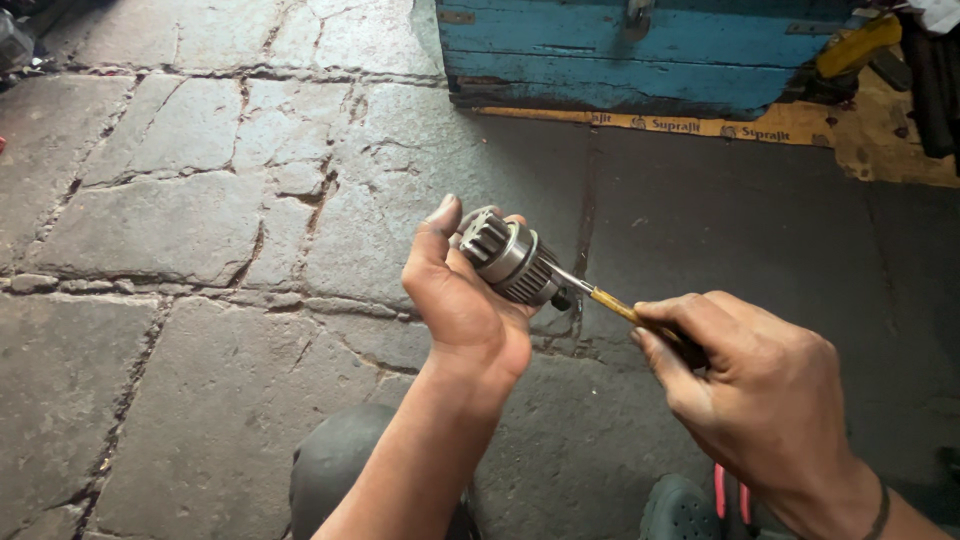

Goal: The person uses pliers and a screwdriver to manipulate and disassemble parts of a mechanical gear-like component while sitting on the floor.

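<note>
My left hand (pixel 462 300) grips a small metal gear assembly (pixel 508 258), a toothed pinion on a ribbed cylindrical body, held up over the stone floor. My right hand (pixel 752 385) holds a thin tool with a yellowish handle (pixel 622 309). Its metal tip touches the lower right end of the gear assembly. Most of the tool's handle is hidden inside my right fist.
A worn blue wooden box (pixel 640 50) stands at the back on a yellow strip of cardboard (pixel 800 128). A yellow tool (pixel 855 45) lies at its right end. Cracked stone slabs (pixel 180 220) make up the floor. My knee (pixel 335 465) and sandalled foot (pixel 690 510) show below.
</note>
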